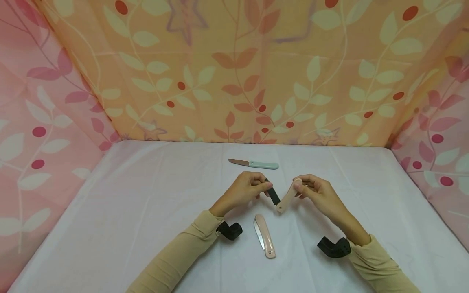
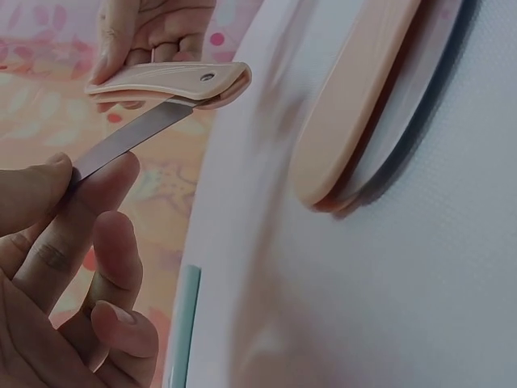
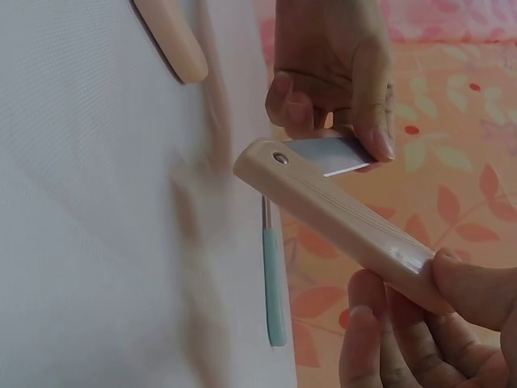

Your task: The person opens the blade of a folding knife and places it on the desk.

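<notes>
In our right wrist view, the right hand (image 3: 440, 343) holds a folding knife (image 3: 311, 198) by the end of its peach handle (image 3: 355, 234), while the left hand (image 3: 335, 69) pinches the partly unfolded blade (image 3: 323, 152). We also see a teal handle (image 3: 274, 291) on white cloth (image 3: 89, 242), another peach handle (image 3: 172, 36) at upper left and leafy fabric (image 3: 452, 202) behind.

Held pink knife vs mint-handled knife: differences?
Support: left hand pinches the held pink knife by its blade, right hand grips its handle; the mint-handled knife lies on the white cloth.
Pose: the held pink knife is partly unfolded, blade and handle making a V; the mint-handled knife is straight, blade in line with handle.
Shared: both blades are exposed.
</notes>
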